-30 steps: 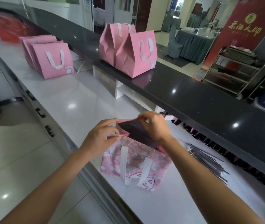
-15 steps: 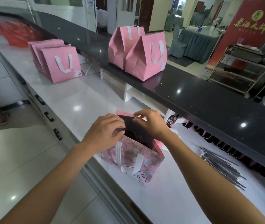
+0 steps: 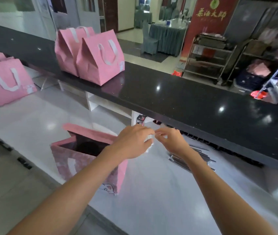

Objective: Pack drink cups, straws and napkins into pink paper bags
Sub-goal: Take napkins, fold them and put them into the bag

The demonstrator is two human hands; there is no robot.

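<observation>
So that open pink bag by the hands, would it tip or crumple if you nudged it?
Probably both. The open pink bag looks like thin paper with creased walls, so it would likely buckle under a push. It stands upright with its mouth open on the glossy white counter, so it may well slide or tip. How full it is cannot be seen.

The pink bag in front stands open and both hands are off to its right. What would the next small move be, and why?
Probably bringing over whatever the hands are fetching. The open bag stands ready, and the left hand and right hand meet over something small and pale beside the wrapped straws. Blur hides what it is.
</observation>
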